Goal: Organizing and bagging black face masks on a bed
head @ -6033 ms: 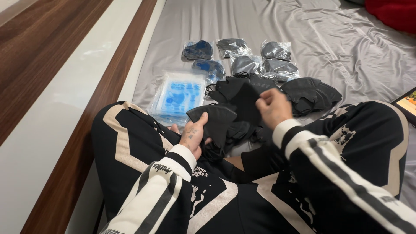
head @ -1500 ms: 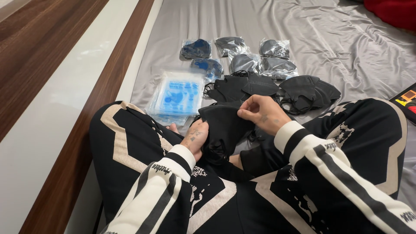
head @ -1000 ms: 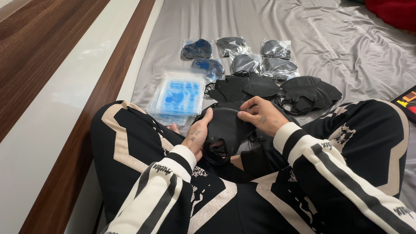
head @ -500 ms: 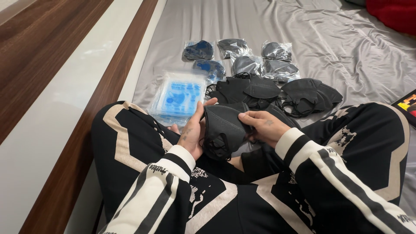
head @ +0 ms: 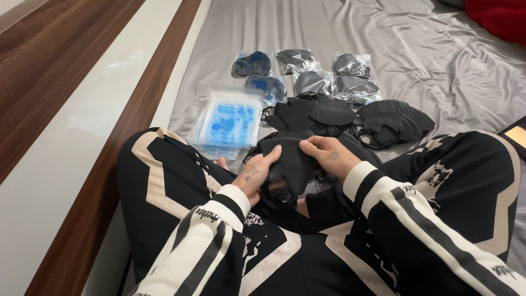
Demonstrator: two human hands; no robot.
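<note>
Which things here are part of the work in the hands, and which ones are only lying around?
In the work:
left hand
right hand
black mask held by both
loose black masks
bagged masks
blue-printed bags

Lying about:
red cushion
grey sheet

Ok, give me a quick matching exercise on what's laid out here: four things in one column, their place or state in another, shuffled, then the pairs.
Things:
1. black mask
2. blue-printed packet stack
3. sealed mask bags
4. loose black mask piles

Places or states:
A. farthest row on the grey sheet
B. held between the left hand and the right hand
C. unwrapped on the sheet, just beyond the hands
D. by the left knee, near the bed's edge

Pairs: 1-B, 2-D, 3-A, 4-C
</note>
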